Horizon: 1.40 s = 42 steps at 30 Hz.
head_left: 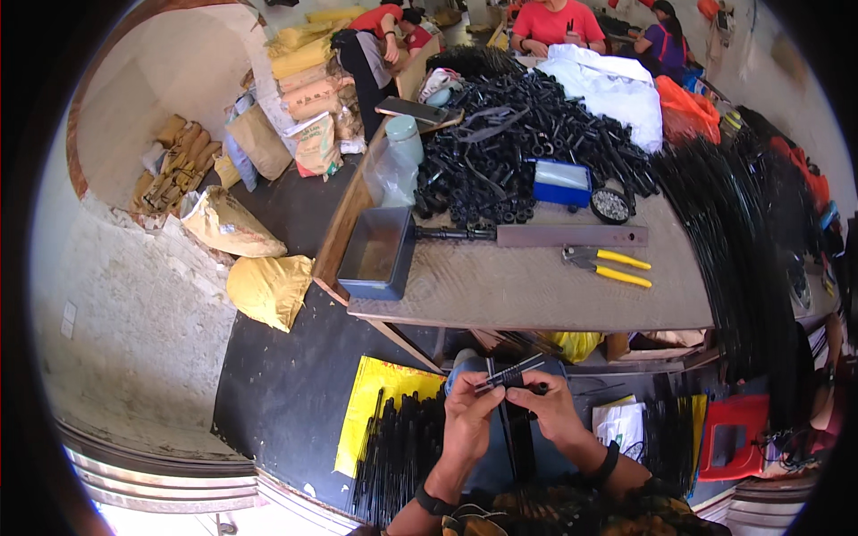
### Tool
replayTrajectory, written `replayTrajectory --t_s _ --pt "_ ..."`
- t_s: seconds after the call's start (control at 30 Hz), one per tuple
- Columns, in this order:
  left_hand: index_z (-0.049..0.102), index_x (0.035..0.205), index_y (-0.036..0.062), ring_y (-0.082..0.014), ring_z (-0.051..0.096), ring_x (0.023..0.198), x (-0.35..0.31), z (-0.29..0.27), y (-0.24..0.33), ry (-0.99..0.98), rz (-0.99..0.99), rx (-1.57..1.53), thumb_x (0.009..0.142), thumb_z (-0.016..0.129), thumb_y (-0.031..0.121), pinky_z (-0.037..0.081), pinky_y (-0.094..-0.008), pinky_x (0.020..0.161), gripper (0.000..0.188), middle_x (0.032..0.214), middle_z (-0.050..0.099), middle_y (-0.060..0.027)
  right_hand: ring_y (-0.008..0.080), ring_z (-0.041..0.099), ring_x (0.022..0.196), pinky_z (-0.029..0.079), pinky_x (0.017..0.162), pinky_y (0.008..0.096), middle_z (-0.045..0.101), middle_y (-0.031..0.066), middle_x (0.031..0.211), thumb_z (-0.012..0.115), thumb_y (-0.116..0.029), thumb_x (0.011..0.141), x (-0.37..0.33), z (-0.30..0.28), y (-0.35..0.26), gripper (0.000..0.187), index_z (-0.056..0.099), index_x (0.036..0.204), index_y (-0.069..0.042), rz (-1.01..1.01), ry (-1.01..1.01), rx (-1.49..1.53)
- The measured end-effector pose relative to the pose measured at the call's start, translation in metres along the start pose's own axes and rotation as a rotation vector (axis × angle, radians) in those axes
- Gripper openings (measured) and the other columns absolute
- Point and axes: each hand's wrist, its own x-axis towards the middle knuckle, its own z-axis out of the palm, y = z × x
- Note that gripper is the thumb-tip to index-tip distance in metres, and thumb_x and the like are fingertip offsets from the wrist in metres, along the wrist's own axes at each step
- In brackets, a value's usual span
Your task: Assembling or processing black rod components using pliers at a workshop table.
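Just beyond the near edge of the workbench, both my hands are closed around a small assembly. My left hand (471, 418) pinches thin silvery rods (518, 368) that stick out slantwise to the upper right. In my right hand (556, 413) is a short black part (513, 379), ribbed in look, which meets the rods between my fingertips. Behind my hands a long black strip or rod (517, 442) runs down toward my lap; whether it joins the held part I cannot tell. Each wrist wears a dark band.
On the bench (465, 290) lie yellow-handled pliers (617, 266), a flat metal bar (572, 236), a grey bin (377, 253), a blue box (561, 183) and a heap of black parts (527, 125). Black rods (402, 456) stand at my left, beside a red stool (735, 438) further right. People work beyond.
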Motion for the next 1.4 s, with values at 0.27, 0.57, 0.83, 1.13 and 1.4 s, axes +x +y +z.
replayTrajectory --t_s 0.27,0.57,0.83,1.13,1.4 --pt "0.058 0.088 0.0036 -0.0111 0.059 0.076 0.007 -0.012 0.014 0.017 -0.009 0.152 0.075 0.066 -0.003 0.049 -0.0244 0.072 0.017 0.085 0.062 -0.0052 0.0011 0.046 0.065 0.035 0.055 0.0166 0.057 -0.0043 0.071 0.069 -0.012 0.078 -0.004 0.006 -0.015 0.012 0.066 0.085 -0.002 -0.011 -0.018 -0.190" --pt "0.060 0.095 -0.0016 -0.0105 0.058 0.081 -0.001 -0.017 0.013 -0.021 0.004 0.306 0.078 0.066 0.001 0.047 -0.0242 0.074 0.018 0.086 0.063 -0.0055 0.0004 0.046 0.069 0.038 0.060 0.0171 0.056 -0.0045 0.076 0.065 -0.008 0.080 -0.015 0.019 -0.015 0.014 0.057 0.090 -0.003 -0.141 -0.012 -0.300" --pt "0.058 0.101 -0.0025 -0.0099 0.056 0.079 -0.005 -0.021 0.010 -0.021 -0.029 0.193 0.082 0.062 0.006 0.045 -0.0228 0.074 0.021 0.090 0.062 -0.0044 0.0015 0.043 0.072 0.037 0.062 0.0179 0.052 -0.0055 0.077 0.059 -0.013 0.085 -0.012 0.012 -0.010 0.015 0.056 0.093 -0.001 -0.152 -0.127 -0.317" --pt "0.058 0.103 -0.0022 -0.0072 0.052 0.067 -0.010 -0.014 0.021 -0.020 0.008 0.141 0.080 0.065 0.011 0.042 -0.0195 0.062 0.027 0.085 0.062 -0.0045 0.0010 0.039 0.064 0.034 0.050 0.0199 0.047 -0.0053 0.065 0.062 -0.017 0.084 -0.010 0.019 -0.012 0.020 0.058 0.082 0.002 -0.144 -0.095 -0.380" --pt "0.061 0.095 -0.0042 -0.0064 0.048 0.070 -0.016 -0.014 -0.005 -0.075 0.104 0.157 0.081 0.065 0.022 0.039 -0.0214 0.067 0.030 0.082 0.058 -0.0027 0.0001 0.042 0.069 0.035 0.057 0.0173 0.052 -0.0074 0.074 0.064 -0.015 0.084 -0.013 0.000 -0.012 0.016 0.061 0.090 0.000 -0.021 -0.261 -0.184"
